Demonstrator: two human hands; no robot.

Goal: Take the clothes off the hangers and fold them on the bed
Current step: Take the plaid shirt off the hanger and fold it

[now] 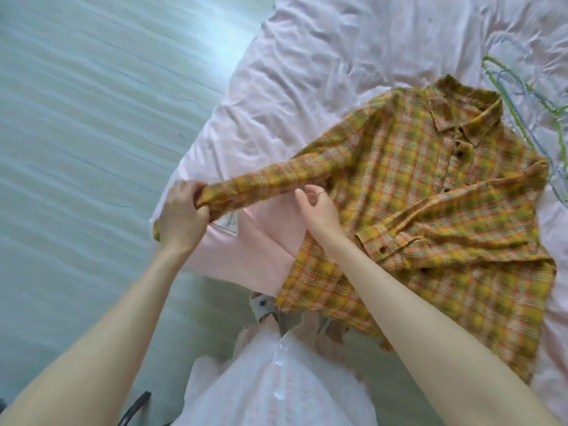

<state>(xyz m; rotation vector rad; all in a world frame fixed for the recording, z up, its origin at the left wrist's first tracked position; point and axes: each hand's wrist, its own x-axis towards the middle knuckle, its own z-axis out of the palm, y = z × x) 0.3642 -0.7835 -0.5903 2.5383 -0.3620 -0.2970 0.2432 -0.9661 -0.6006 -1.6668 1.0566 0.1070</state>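
While our left hand [181,215] grips the cuff of the plaid shirt [430,192], spread button-side up on the bed [338,56], our right hand [319,207] hovers with loose, empty fingers at the underarm. Pull too hard and the body bunches; 1 sleeve could slide off the edge.

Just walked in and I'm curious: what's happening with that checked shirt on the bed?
A person is folding a yellow plaid shirt laid front-up on the pink bed. The left hand grips the cuff of one sleeve, stretched out past the bed's edge, while the right hand hovers beside that sleeve with loosely curled fingers. The other sleeve already lies across the front. Wire hangers lie beside the collar.
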